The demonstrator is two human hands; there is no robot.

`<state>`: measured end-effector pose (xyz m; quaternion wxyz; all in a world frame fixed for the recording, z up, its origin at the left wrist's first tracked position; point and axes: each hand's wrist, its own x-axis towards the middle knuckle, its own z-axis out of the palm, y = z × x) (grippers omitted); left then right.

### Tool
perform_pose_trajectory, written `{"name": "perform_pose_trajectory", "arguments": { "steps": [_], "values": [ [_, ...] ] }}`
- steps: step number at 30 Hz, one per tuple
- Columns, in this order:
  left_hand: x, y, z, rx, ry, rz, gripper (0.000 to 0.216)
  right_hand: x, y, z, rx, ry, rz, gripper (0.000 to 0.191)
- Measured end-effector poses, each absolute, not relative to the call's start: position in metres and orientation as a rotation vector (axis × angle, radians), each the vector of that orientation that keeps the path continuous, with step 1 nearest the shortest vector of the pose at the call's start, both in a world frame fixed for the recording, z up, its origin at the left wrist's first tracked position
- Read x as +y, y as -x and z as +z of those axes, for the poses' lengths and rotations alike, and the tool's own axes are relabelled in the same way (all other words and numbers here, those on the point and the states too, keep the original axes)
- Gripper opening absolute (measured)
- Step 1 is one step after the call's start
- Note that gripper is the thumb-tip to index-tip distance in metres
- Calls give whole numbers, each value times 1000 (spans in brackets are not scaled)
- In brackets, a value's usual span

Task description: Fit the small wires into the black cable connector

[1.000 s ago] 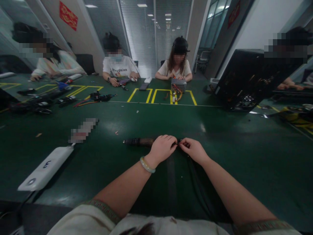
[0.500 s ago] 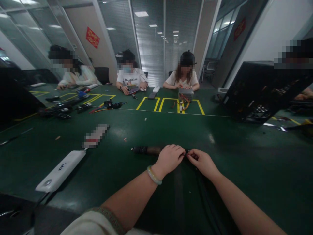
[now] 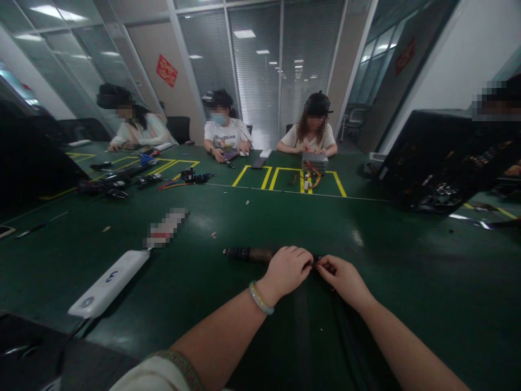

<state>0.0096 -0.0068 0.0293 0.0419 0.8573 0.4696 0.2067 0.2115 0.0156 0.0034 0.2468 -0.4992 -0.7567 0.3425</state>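
Note:
A dark stick-shaped tool (image 3: 258,255) with a black ringed collar, a brownish body and a small metal tip at its left end lies on the green table. My left hand (image 3: 288,271), with a pale bangle at the wrist, wraps over the tool's right part, fingers curled and touching it. Close beside it, my right hand (image 3: 340,277) is closed in a pinch at the tool's right end. What those fingertips hold is hidden. A dark cable (image 3: 345,331) runs from below my right hand toward the front edge.
At left lies a long white device (image 3: 109,282) marked 3, with a cable. Dark parts and wires (image 3: 187,176) are farther back. Across the table a person handles a grey box with wires (image 3: 315,163); other people sit nearby. A black case (image 3: 443,157) stands at right.
The whole view has shifted slightly, so everything appears a little farther right and lower. My hands keep nearly the same pose around the tool.

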Motion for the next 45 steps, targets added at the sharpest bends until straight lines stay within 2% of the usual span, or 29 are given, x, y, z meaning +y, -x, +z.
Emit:
{"name": "perform_pose_trajectory", "arguments": {
  "steps": [12,19,29,39,45],
  "values": [
    [-6,-10,24,1454,-2615,668,12,18,-212,-3,-2055,1335,917,18],
    [-6,-10,23,1439,-2647,651,5,17,-211,-4,-2036,1338,951,20],
    [-8,-11,24,1436,-2621,701,7,15,-212,-5,-2026,1305,900,15],
    [-8,-11,18,1428,-2584,770,17,13,-211,-2,-2004,1314,868,12],
    [-5,-12,15,1415,-2591,759,10,12,-211,-3,-1993,1327,853,14]
  ]
}}
